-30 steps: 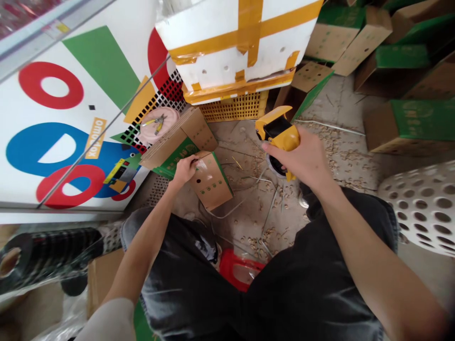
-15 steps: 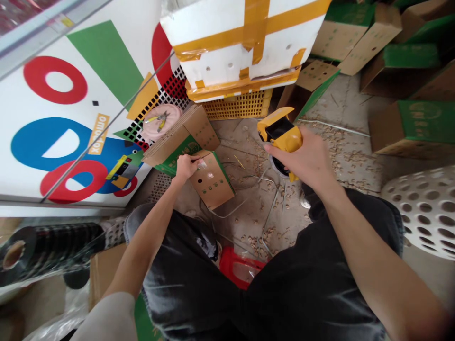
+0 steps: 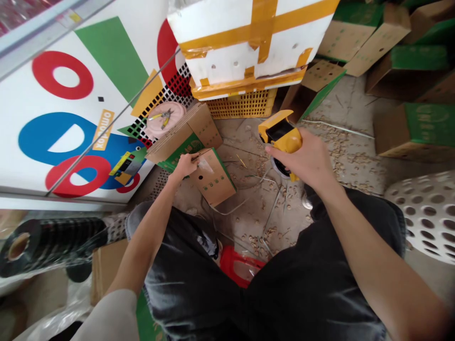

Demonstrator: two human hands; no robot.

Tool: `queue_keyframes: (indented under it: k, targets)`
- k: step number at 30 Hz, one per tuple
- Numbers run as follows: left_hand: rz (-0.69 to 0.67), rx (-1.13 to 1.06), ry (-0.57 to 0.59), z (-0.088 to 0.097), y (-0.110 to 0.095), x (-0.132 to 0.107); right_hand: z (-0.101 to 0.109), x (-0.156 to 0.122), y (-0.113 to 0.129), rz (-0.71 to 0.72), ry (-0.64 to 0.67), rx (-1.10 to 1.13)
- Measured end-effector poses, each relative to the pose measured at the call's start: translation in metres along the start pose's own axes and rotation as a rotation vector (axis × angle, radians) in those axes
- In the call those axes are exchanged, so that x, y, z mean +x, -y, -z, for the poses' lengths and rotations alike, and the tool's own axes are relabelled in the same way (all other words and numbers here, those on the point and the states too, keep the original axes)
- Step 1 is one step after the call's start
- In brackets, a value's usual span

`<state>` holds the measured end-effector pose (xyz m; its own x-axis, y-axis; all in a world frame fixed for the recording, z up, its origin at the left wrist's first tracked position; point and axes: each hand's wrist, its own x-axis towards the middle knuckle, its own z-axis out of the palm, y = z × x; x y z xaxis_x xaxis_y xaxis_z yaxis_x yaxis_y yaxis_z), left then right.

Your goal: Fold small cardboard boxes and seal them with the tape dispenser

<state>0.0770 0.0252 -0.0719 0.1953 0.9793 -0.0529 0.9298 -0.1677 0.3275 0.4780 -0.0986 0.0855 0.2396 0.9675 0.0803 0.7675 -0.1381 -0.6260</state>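
My right hand [image 3: 311, 156] is wrapped round a yellow tape dispenser [image 3: 282, 135], held above the floor between my knees and the stacked boxes. The fingers of my left hand [image 3: 186, 166] are closed on the upper left edge of a small cardboard box [image 3: 215, 182], brown with green print and a strip of clear tape on its face. The box is tilted, and a gap separates it from the dispenser. Behind it leans a stack of flattened cardboard boxes [image 3: 185, 137].
A pink lid [image 3: 167, 118] carrying yellow-handled pliers [image 3: 165, 115] stands beyond the flattened boxes. Taped white foam boxes [image 3: 231, 52] sit on a yellow crate [image 3: 245, 105]. Green-and-brown cartons [image 3: 415, 128] are at right, near a white perforated basket [image 3: 424, 203]. Something red [image 3: 231, 265] lies between my feet.
The view has shifted slightly, so the surroundings sit a little further right. Both hands keep their grips, and the box and dispenser have hardly moved.
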Motion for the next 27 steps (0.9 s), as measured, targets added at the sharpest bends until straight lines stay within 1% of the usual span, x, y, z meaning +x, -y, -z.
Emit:
queue_keyframes:
  k: [5, 8, 10, 13, 16, 18, 21, 24, 27]
  targets:
    - [-0.110, 0.027, 0.052, 0.002, 0.001, -0.001, -0.003, 0.001, 0.001, -0.005, 0.008, -0.003]
    - [-0.131, 0.082, 0.051, -0.005, -0.002, -0.003, -0.005, 0.001, 0.002, -0.028, 0.019, -0.029]
    - [-0.129, 0.120, 0.022, -0.012, -0.004, -0.005, -0.005, 0.001, 0.002, -0.023, 0.021, -0.036]
    - [-0.092, 0.187, -0.037, -0.023, -0.008, -0.007, -0.005, 0.000, 0.002, 0.004, 0.023, -0.033]
    - [-0.060, 0.210, -0.045, -0.026, -0.009, -0.006, -0.003, -0.001, 0.004, 0.008, 0.038, -0.049]
    - [-0.050, 0.197, -0.013, -0.022, -0.008, -0.004, -0.001, -0.001, 0.004, 0.001, 0.042, -0.063]
    - [-0.047, 0.155, 0.027, -0.012, -0.005, 0.002, 0.000, -0.002, 0.004, 0.009, 0.037, -0.063]
    - [-0.096, 0.083, 0.066, 0.000, -0.003, 0.007, 0.001, -0.001, 0.002, 0.017, 0.027, -0.062]
    - [-0.154, 0.050, 0.134, 0.008, -0.002, 0.009, 0.000, -0.001, 0.000, 0.024, 0.009, -0.064]
